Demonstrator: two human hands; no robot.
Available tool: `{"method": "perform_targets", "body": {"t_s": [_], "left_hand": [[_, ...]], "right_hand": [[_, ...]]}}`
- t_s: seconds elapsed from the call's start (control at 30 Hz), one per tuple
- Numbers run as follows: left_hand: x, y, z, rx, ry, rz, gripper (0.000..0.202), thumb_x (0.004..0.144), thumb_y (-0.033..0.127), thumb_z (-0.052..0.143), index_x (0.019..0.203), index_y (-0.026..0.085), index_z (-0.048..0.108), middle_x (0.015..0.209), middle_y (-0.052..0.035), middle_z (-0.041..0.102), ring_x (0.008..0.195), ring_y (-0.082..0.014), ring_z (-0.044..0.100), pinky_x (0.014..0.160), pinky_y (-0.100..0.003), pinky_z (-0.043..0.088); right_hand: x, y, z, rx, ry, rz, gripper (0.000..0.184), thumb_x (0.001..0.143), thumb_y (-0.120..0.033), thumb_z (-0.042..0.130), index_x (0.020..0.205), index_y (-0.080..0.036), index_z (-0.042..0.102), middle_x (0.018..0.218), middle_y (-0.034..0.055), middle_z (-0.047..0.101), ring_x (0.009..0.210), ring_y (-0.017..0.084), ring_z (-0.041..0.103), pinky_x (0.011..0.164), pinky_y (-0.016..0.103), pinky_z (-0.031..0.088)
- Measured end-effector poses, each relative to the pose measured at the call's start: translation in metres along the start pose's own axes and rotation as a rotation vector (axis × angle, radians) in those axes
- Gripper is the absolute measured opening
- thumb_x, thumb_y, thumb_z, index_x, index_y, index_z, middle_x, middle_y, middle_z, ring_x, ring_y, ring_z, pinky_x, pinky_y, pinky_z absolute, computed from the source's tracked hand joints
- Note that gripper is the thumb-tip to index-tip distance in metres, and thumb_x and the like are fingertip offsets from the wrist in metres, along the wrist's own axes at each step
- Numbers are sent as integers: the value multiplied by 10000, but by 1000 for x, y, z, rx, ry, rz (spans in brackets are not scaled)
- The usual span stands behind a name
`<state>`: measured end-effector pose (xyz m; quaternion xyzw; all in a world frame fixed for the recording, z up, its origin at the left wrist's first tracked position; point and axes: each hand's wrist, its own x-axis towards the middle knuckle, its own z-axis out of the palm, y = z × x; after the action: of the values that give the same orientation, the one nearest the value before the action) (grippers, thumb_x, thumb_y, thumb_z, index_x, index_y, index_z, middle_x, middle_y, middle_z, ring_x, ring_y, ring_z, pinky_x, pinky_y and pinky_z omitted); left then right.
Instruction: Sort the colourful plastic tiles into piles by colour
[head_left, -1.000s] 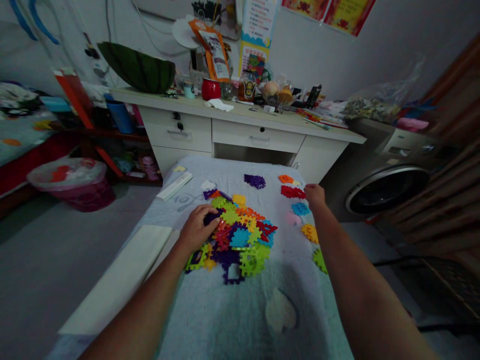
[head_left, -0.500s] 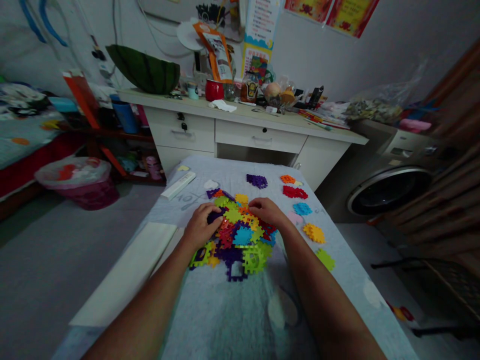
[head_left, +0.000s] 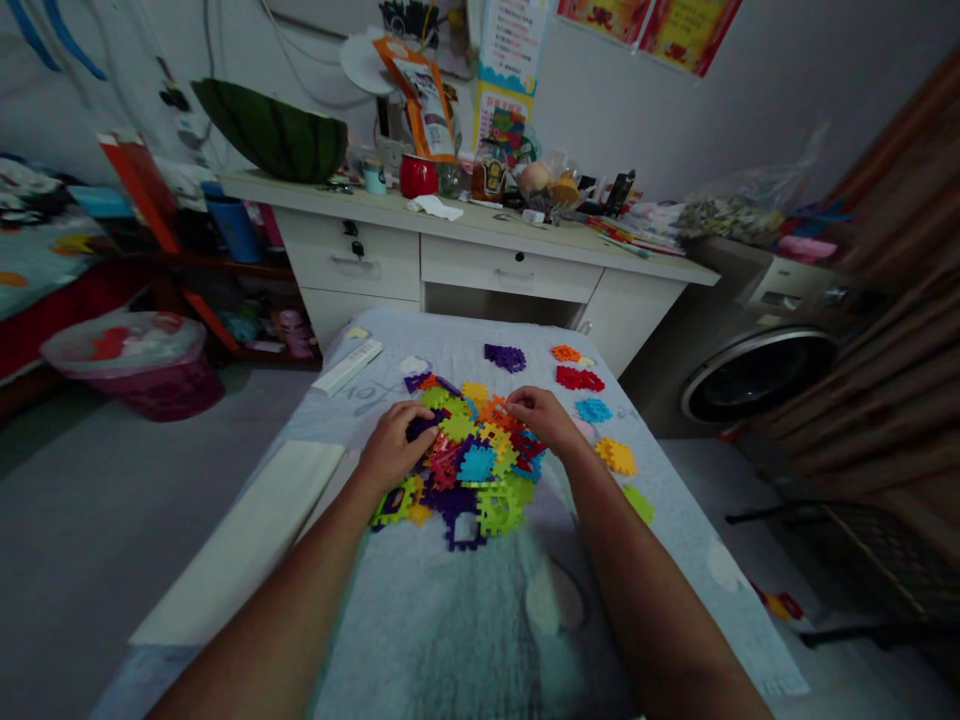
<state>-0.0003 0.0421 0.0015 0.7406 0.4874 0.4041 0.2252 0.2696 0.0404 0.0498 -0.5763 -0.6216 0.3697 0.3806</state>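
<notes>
A heap of toothed plastic building pieces in many colours point(head_left: 477, 463) lies on the cloth-covered table between my hands. My left hand point(head_left: 395, 443) is at the heap's left side, its thumb and fingers closed around a dark purple building piece point(head_left: 421, 425). At the upper right of the heap, my right hand point(head_left: 543, 414) has its fingers curled in a pinch at an orange building piece point(head_left: 495, 409). Red pieces lie just under that hand. Purple frame pieces point(head_left: 466, 530) and green pieces point(head_left: 504, 508) form the near edge of the heap.
Small one-colour groups line the table's far and right side: purple point(head_left: 505, 357), orange point(head_left: 565, 353), red point(head_left: 580, 378), blue point(head_left: 593, 410), yellow point(head_left: 616, 456) and green point(head_left: 638, 503). A white box point(head_left: 347, 368) lies far left. Beyond stands a desk point(head_left: 360, 220); a washing machine point(head_left: 750, 340) is right.
My right hand has drawn slightly up and right relative to the heap, and the orange piece at its fingertips shows more. The left hand stays on the purple piece. The whole view has shifted a little.
</notes>
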Motion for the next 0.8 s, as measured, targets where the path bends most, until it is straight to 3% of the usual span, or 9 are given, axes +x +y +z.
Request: {"method": "perform_targets", "body": {"t_s": [0.23,0.4,0.63,0.8], "left_hand": [[0,1,0,-8,-1,-5,243,808,398,584,966,221,640,1119,-65,608,1111,-245,575,1034,-440,429],[1,-1,0,-3,4,9,224,811,383,590,966,230,641,1101,-59,614,1085,-238,582,1017,-442,440],[1,0,0,-3,-12,-6,246,805,373,589,974,205,649,1117,-80,610,1109,-255,576,1028,-451,433],[1,2,-1,-2,-8,-15,243,811,382,587,976,214,647,1119,-72,611,1113,-258,573,1029,-459,432]], "right_hand": [[-12,5,-28,112,157,56,291,646,-423,674,782,-178,592,593,-42,554,540,102,500,523,231,388],[-6,15,-44,156,222,111,258,642,-374,675,781,-173,593,579,-34,577,538,111,539,493,221,390],[36,29,-80,217,419,229,151,670,-174,673,743,-173,541,545,-40,579,496,96,570,493,192,453],[72,41,-107,160,632,328,209,693,-107,654,824,-191,515,463,-67,536,422,109,543,436,196,454]]}}
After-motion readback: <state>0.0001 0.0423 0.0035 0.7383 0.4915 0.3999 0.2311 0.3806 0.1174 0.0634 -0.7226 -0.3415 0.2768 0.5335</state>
